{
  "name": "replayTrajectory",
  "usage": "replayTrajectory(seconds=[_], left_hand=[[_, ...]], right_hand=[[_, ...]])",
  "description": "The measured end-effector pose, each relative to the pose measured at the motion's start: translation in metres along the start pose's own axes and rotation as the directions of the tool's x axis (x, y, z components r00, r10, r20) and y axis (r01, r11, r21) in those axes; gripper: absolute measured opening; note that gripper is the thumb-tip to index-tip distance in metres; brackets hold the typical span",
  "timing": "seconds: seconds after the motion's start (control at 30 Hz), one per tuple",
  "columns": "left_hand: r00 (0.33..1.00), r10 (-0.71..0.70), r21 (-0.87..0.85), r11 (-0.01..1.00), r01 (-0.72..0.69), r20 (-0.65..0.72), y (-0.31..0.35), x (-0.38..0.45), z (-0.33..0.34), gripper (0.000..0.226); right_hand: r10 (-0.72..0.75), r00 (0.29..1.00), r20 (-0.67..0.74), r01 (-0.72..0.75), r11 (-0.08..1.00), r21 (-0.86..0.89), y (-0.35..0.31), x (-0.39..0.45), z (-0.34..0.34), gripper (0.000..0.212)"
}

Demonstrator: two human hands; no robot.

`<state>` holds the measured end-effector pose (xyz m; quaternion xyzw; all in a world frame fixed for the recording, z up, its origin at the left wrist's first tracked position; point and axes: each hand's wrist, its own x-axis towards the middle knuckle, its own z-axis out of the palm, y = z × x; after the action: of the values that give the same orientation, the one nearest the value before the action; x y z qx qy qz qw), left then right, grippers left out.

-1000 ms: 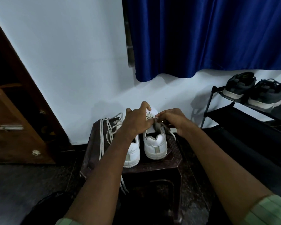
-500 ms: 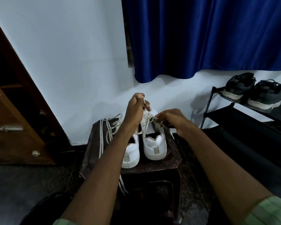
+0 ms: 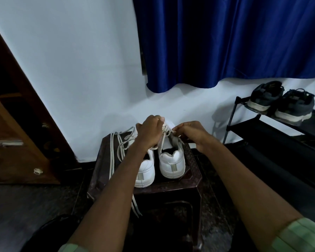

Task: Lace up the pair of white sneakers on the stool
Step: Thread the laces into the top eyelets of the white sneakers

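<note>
Two white sneakers stand heel-toward-me on a dark brown stool (image 3: pixel 193 180). The right sneaker (image 3: pixel 172 161) has a white lace (image 3: pixel 165 135) threaded through its upper eyelets. My left hand (image 3: pixel 150 130) hovers over the shoe's tongue with curled fingers gripping the lace. My right hand (image 3: pixel 191 132) pinches the lace at the shoe's right eyelets. The left sneaker (image 3: pixel 146 172) lies partly under my left forearm, and its long loose lace (image 3: pixel 116 148) trails across the stool's left side and over its front edge.
A black shoe rack (image 3: pixel 262 128) stands at the right with a pair of dark sneakers (image 3: pixel 280 102) on top. A blue curtain (image 3: pixel 225 42) hangs on the white wall behind. A wooden door (image 3: pixel 13 142) is at the left. The floor is dark.
My left hand rose with the lace half a second ago and has now dropped back down to the shoe's tongue. My right hand stayed at the right eyelets.
</note>
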<state>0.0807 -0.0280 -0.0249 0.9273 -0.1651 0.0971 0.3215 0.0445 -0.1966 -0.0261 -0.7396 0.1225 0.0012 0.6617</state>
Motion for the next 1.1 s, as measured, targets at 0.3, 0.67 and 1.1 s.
replayTrajectory(seconds=[0.3,0.67,1.1], left_hand=[[0.867,-0.489,-0.651,0.69,0.317,-0.096,-0.009,0.013,-0.024,0.04],[0.988,-0.112,-0.089,0.988,0.122,0.11,-0.011,0.001,-0.024,0.032],[0.953,-0.26,-0.273,0.916,0.294,0.154,0.0,-0.01,-0.029,0.011]], right_hand=[[-0.319,0.94,0.12,0.34,0.864,-0.371,0.009,0.009,0.001,0.027],[-0.456,0.855,0.247,0.512,0.666,-0.543,0.014,0.02,0.009,0.011],[-0.304,0.916,0.263,0.348,0.927,-0.139,0.0,0.006,0.006,0.024]])
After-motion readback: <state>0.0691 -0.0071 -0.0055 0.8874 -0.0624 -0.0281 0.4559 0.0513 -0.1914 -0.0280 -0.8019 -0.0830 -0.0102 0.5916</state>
